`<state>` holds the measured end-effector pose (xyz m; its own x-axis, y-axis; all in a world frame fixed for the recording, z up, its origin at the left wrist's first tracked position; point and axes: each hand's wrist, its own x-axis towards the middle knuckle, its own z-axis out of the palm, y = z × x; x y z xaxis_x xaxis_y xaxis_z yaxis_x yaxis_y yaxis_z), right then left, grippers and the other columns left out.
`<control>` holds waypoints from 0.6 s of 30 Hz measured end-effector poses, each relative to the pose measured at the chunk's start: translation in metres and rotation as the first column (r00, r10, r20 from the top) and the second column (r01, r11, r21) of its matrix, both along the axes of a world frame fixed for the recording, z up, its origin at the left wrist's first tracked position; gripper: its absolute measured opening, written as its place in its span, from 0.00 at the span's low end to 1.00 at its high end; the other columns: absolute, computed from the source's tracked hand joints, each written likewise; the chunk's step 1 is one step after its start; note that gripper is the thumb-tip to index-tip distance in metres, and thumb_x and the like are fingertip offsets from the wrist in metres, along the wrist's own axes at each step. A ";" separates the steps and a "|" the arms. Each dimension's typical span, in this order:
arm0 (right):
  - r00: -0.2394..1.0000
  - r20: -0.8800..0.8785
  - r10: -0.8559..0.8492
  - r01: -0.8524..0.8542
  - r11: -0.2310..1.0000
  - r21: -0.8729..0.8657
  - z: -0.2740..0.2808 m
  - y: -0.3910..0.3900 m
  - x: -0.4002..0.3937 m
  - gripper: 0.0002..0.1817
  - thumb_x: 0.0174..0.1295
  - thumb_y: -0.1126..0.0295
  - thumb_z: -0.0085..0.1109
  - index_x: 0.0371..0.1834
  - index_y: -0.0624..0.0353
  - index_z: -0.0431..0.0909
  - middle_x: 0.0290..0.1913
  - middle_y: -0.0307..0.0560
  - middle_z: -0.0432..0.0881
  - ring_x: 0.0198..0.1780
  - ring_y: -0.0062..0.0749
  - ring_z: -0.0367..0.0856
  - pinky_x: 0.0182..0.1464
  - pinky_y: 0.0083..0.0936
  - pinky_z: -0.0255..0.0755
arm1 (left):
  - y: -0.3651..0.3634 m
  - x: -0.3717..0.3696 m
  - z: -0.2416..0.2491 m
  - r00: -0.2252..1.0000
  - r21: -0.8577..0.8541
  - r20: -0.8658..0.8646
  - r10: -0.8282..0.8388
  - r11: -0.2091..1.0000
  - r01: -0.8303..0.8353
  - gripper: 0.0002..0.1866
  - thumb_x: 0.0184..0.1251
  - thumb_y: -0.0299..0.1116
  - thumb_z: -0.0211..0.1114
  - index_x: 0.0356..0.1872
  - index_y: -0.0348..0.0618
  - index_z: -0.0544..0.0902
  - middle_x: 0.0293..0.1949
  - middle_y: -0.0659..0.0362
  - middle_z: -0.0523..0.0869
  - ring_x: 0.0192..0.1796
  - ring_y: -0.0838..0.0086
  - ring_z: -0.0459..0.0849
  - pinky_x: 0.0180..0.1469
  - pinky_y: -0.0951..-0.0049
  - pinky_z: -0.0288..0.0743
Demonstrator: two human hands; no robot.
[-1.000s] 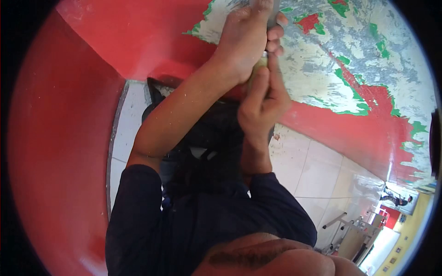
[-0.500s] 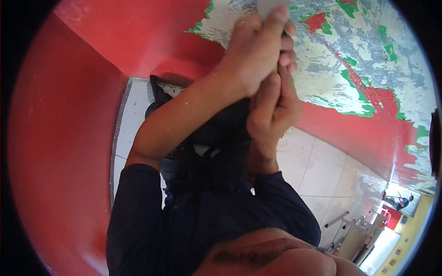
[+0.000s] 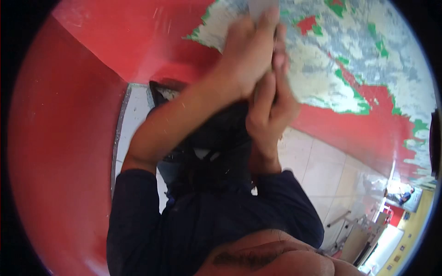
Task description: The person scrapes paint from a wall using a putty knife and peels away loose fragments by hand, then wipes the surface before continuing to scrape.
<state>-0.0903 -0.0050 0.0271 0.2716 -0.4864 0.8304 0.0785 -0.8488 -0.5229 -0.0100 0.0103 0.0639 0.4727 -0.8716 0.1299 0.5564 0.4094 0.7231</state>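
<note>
A flat grey scraper blade (image 3: 258,7) sticks out above my fingers and lies against the peeled wall (image 3: 317,73). My left hand (image 3: 251,53) is closed around the scraper near its blade, thumb stretched up along it. Just below, my right hand (image 3: 272,103) grips the lower end, its fingers wrapped and its thumb pointing up. Most of the handle is hidden inside both hands. Around the blade the wall shows white and grey patches, with ragged green and red paint edges. Motion blurs my left hand and forearm.
Glossy red wall (image 3: 60,138) fills the left side, meeting another red surface at a corner. Below are pale floor tiles (image 3: 322,161) and a dark object (image 3: 170,87) by the wall base. Metal-framed furniture (image 3: 359,234) and a distant person (image 3: 405,198) appear at right.
Both hands and the scraper have shifted slightly left in the view, the left hand more than the right. Both hands keep their hold.
</note>
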 end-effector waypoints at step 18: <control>0.993 -0.081 0.091 -0.069 0.967 0.244 0.011 0.002 0.009 0.17 0.68 0.75 0.48 0.54 0.75 0.75 0.35 0.54 0.84 0.38 0.23 0.79 0.45 0.22 0.74 | 0.005 -0.002 -0.001 0.998 0.080 -0.047 0.045 0.996 -0.041 0.15 0.74 0.42 0.55 0.30 0.42 0.70 0.18 0.66 0.62 0.21 0.77 0.66 0.29 0.69 0.71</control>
<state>-0.0812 -0.0032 0.0383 0.3863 -0.6420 0.6622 0.0840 -0.6905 -0.7184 -0.0123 0.0155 0.0624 0.5140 -0.8570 0.0377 0.5748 0.3767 0.7264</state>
